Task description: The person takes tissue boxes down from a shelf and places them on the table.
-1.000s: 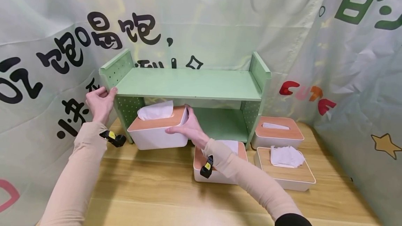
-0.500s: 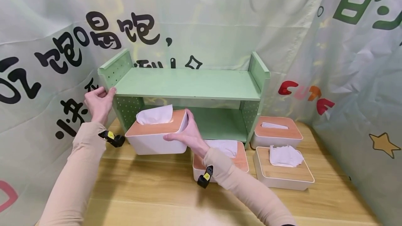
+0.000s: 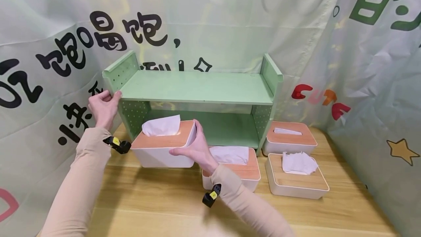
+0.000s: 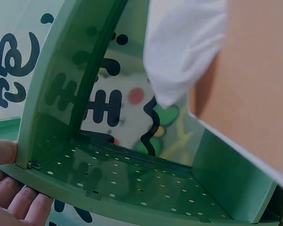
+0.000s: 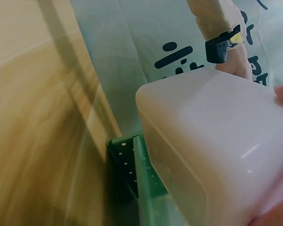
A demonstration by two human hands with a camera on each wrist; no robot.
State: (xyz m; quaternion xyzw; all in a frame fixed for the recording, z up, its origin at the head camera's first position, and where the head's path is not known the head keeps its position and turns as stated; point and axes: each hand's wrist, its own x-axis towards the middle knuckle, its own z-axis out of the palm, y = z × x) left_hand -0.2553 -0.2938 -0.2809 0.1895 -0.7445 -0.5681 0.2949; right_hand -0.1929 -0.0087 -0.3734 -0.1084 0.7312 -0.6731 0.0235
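Note:
In the head view, my right hand (image 3: 198, 150) grips the right end of a white tissue box (image 3: 166, 157) with a wood-look lid and a tissue sticking out. The box is raised above the table, in front of the lower level of a green two-tier shelf (image 3: 197, 87). The right wrist view shows the box's white underside (image 5: 212, 117). At the shelf's upper left, my left hand (image 3: 104, 109) holds the side panel. In the left wrist view its thumb and fingers (image 4: 21, 205) clasp the panel from either side.
Just right of the held box, a second tissue box (image 3: 245, 173) sits on the wooden table (image 3: 158, 207), partly behind my right wrist. Two more, a rear box (image 3: 291, 149) and a front box (image 3: 299, 192), stand right of the shelf. Printed cloth (image 3: 230, 39) hangs behind.
The held tissue box has come down and toward me, away from the shelf, with my right hand. My left hand stays on the side panel.

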